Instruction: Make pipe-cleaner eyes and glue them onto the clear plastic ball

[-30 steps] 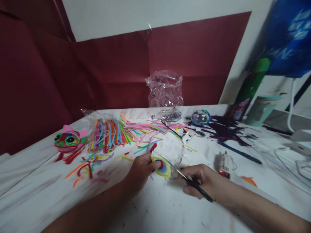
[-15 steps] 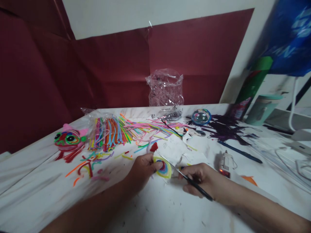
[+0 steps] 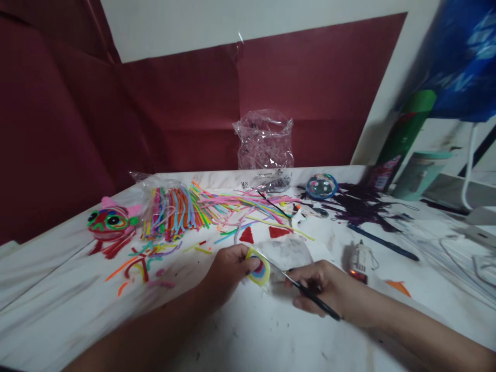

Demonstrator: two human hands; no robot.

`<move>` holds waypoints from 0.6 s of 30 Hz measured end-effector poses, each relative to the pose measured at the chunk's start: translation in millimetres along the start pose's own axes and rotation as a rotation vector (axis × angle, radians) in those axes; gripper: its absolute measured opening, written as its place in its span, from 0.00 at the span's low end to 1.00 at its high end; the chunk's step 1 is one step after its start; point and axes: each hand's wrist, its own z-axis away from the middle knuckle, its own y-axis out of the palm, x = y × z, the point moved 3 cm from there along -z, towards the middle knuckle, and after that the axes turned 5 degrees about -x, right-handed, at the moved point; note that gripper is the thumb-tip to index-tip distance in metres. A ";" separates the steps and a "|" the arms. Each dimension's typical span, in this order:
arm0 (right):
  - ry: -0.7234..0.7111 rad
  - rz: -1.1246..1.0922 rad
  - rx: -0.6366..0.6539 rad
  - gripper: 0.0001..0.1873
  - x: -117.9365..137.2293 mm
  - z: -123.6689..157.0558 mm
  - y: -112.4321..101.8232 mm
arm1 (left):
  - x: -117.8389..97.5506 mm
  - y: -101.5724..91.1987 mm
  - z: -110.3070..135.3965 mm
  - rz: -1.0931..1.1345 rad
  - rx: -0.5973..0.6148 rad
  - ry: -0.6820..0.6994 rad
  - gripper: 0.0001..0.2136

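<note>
I had the slim, bare left forearm (image 3: pixel 163 323) slanting up from the lower left and the slim, bare right forearm (image 3: pixel 418 333) coming in from the lower right, the two converging near mid-view. My bare left hand (image 3: pixel 228 266) was pinched, its thumb (image 3: pixel 252 265) pointing right beneath the index finger (image 3: pixel 240 251). My bare right hand (image 3: pixel 333 289) sat slightly lower, fingers (image 3: pixel 305 304) curled into a closed grip, wrist (image 3: pixel 366 307) nearly straight. The hands were near each other but apart.
</note>
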 end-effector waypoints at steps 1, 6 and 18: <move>0.010 -0.001 0.006 0.15 0.8 0.1 0.2 | 0.0 -0.6 -0.2 -0.002 -0.020 0.006 0.12; 0.017 -0.025 -0.028 0.17 5.9 0.2 2.0 | 1.7 0.4 -0.5 0.019 0.013 0.014 0.12; 0.058 -0.031 0.052 0.10 2.1 1.3 5.7 | 2.1 2.3 1.1 -0.005 0.071 -0.016 0.11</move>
